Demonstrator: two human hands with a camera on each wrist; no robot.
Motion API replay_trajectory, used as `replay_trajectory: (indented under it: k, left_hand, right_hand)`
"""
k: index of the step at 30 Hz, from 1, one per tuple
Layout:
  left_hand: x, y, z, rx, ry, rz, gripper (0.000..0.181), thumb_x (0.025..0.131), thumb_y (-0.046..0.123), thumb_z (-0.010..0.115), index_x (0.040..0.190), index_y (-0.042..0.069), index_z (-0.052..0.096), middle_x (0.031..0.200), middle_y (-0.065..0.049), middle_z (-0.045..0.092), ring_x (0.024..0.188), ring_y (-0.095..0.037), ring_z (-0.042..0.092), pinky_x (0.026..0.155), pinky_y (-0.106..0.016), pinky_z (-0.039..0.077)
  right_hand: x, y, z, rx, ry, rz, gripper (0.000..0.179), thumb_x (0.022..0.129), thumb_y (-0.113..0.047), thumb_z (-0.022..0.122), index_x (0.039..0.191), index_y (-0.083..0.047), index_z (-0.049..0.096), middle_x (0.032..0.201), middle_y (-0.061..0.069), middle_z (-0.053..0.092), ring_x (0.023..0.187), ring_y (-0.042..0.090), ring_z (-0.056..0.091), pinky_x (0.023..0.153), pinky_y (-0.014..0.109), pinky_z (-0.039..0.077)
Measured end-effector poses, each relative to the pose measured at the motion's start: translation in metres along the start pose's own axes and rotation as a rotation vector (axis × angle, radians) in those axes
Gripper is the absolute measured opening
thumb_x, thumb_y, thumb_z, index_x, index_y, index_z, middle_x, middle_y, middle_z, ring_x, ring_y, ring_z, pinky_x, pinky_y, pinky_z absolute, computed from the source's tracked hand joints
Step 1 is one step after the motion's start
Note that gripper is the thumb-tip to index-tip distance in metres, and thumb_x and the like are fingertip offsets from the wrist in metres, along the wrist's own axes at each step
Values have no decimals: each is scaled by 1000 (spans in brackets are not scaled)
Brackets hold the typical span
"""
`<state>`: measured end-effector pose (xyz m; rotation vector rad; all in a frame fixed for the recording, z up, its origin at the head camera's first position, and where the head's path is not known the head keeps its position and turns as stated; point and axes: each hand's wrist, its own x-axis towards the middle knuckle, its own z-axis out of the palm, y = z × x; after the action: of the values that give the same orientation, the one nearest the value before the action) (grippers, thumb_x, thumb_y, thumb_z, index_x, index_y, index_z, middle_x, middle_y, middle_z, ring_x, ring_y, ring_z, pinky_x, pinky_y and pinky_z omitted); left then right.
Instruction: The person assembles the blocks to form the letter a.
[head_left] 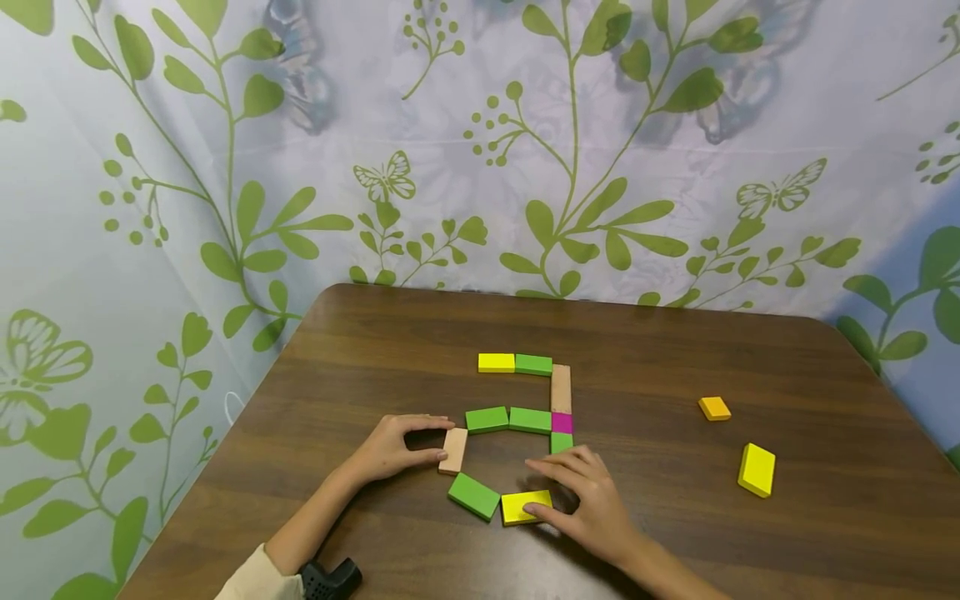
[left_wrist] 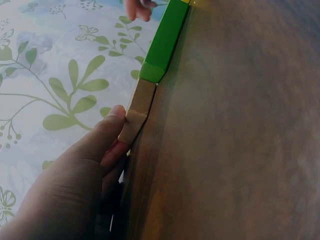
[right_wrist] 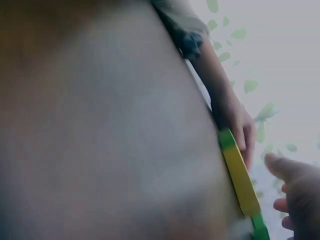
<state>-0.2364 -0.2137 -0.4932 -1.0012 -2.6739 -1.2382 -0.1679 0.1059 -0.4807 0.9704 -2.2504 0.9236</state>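
Observation:
In the head view my left hand (head_left: 393,450) holds a plain wooden block (head_left: 453,451), its thumb at the block's side and its index finger at the far end. The left wrist view shows the thumb against this block (left_wrist: 137,110), which adjoins a green block (left_wrist: 165,42). My right hand (head_left: 588,500) hovers with fingers spread, its thumb over a yellow block (head_left: 517,510). In the right wrist view a gap separates that hand (right_wrist: 302,195) from the yellow block (right_wrist: 241,180). Left of the yellow block lies a slanted green block (head_left: 474,497). The right fingers partly hide another green block (head_left: 561,442).
Two green blocks, one of them the middle green block (head_left: 530,420), lead to a magenta block (head_left: 562,423) and a tall wooden block (head_left: 561,388). Farther back lie a yellow block (head_left: 497,363) and green block (head_left: 534,364). An orange block (head_left: 715,408) and loose yellow block (head_left: 757,470) lie right.

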Motion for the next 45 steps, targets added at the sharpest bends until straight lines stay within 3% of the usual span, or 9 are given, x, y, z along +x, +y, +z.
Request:
replay_trajectory:
  k: [7, 12, 17, 23, 27, 33, 38, 45]
  left_hand:
    - [0, 0, 1, -20, -7, -3, 43, 81, 41, 69, 119, 21, 64, 118, 9, 61, 114, -15, 54, 94, -42, 43]
    - [0, -1, 1, -3, -1, 7, 42, 81, 40, 69, 119, 21, 64, 118, 9, 61, 113, -15, 54, 93, -41, 44]
    - [0, 0, 0, -4, 4, 6, 43, 81, 40, 69, 119, 21, 64, 118, 8, 61, 113, -15, 54, 93, -41, 44]
    - [0, 1, -1, -12, -3, -1, 43, 81, 41, 69, 119, 20, 64, 118, 9, 61, 113, -15, 54, 94, -41, 44]
    - [-1, 1, 0, -18, -4, 3, 43, 81, 40, 69, 119, 20, 64, 118, 8, 61, 112, -15, 54, 93, -41, 44]
    - [-1, 2, -1, -25, -8, -5, 43, 81, 41, 69, 119, 21, 64, 118, 9, 61, 113, -14, 54, 94, -40, 44]
    - [-1, 2, -1, -20, -5, 0, 43, 81, 41, 69, 119, 21, 64, 118, 9, 61, 112, -14, 55, 93, -40, 44]
    - [-1, 2, -1, -20, -4, 0, 43, 81, 41, 69, 119, 20, 64, 118, 8, 61, 112, -15, 55, 93, -40, 44]
  right_hand:
    - [13, 32, -32, -88, 9, 121, 42, 72, -27, 79, 111, -13, 68, 107, -1, 63, 99, 16, 48, 82, 37, 35]
    - [19, 72, -63, -190, 76, 196, 39, 75, -12, 75, 113, -9, 66, 106, 7, 63, 100, 24, 48, 80, 44, 34]
    - [13, 114, -95, -283, 114, 331, 46, 74, -4, 75, 117, -5, 62, 109, 19, 61, 101, 38, 46, 76, 55, 33]
    - [-7, 149, -133, -361, -71, 489, 56, 79, -14, 73, 129, -2, 50, 122, 30, 49, 107, 51, 38, 77, 67, 28]
    - [-17, 157, -152, -390, -213, 550, 56, 82, -26, 71, 125, 3, 52, 122, 34, 45, 104, 55, 36, 76, 69, 26]
    - [-21, 159, -159, -379, -302, 575, 45, 82, -28, 71, 113, 4, 62, 113, 35, 51, 96, 53, 47, 74, 64, 38]
    - [-19, 153, -153, -350, -248, 554, 41, 81, -24, 73, 108, 5, 65, 103, 32, 57, 83, 43, 58, 66, 56, 48]
    - [-10, 122, -124, -297, -144, 359, 38, 73, -21, 79, 105, -4, 68, 97, 14, 64, 79, 32, 63, 64, 48, 52]
